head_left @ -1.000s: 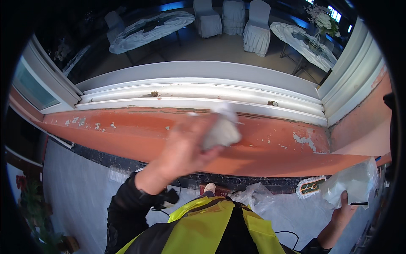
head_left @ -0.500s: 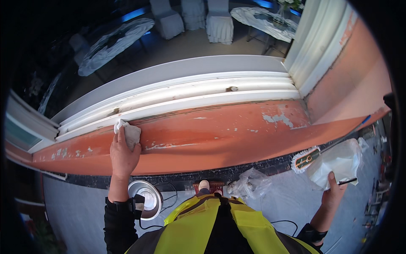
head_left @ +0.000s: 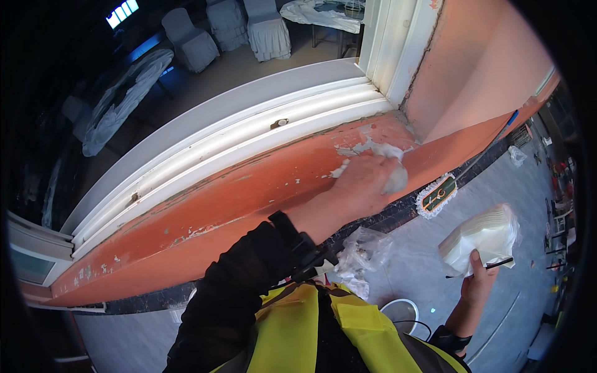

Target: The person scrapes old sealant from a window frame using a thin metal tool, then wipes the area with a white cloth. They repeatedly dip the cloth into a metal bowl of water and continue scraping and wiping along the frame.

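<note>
My left hand (head_left: pixel 365 181) reaches across to the right end of the orange-painted window sill (head_left: pixel 298 166). Its fingers are closed on a crumpled white wipe (head_left: pixel 395 178), pressed to the sill beside patches of peeled paint; whether it is paper or cloth is unclear. Lower at the right, my right hand (head_left: pixel 477 283) grips a clear-wrapped pack of white paper tissues (head_left: pixel 482 239) by its near edge. A thin dark stick (head_left: pixel 499 263) crosses at that thumb, apparently held along with the pack.
Above the sill runs the white window track (head_left: pixel 211 165), with covered chairs (head_left: pixel 267 31) and tables inside. A fringed mop head (head_left: pixel 437 195) leans by the wall at right. Below lie a clear plastic bag (head_left: pixel 364 253) and a white-rimmed bucket (head_left: pixel 401 302) on the grey floor.
My left hand has carried the wipe from the sill's left part to its right end. My view has turned to the right; the right hand still holds the pack.
</note>
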Demonstrator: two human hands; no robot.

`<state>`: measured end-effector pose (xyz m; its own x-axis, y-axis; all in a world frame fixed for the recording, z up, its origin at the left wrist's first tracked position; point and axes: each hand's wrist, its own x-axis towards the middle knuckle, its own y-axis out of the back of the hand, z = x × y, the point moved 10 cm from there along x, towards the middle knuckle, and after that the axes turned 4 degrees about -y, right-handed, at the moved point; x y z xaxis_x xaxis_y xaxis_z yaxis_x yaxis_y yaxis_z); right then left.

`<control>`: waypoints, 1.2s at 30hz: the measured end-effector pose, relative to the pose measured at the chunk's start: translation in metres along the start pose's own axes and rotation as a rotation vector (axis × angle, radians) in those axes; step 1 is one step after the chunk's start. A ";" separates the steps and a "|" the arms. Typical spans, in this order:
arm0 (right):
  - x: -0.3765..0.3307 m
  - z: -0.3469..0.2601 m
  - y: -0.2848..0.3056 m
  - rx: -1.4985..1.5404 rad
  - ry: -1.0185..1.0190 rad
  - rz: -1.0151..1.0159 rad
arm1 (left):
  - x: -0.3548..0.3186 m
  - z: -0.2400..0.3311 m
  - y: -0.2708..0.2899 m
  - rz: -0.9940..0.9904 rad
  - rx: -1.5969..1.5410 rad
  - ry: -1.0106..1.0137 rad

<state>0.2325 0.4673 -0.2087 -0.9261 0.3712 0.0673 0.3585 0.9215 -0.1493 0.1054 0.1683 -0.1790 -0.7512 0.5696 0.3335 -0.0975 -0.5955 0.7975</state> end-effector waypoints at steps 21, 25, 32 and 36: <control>0.001 0.012 -0.013 -0.022 -0.062 0.061 | -0.091 -0.049 0.072 -0.151 0.356 0.231; -0.007 0.016 0.007 -0.028 -0.058 0.154 | -0.007 -0.051 0.027 -0.232 0.311 0.140; -0.049 0.028 0.059 -0.048 -0.108 0.333 | 0.120 -0.039 -0.041 -0.242 0.248 0.055; -0.064 0.026 0.074 -0.054 -0.085 0.431 | 0.120 -0.014 -0.060 -0.312 0.213 -0.099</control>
<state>0.3156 0.5083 -0.2493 -0.6963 0.7142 -0.0713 0.7176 0.6901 -0.0937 0.0116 0.2642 -0.1938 -0.6394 0.7627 0.0973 -0.1655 -0.2601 0.9513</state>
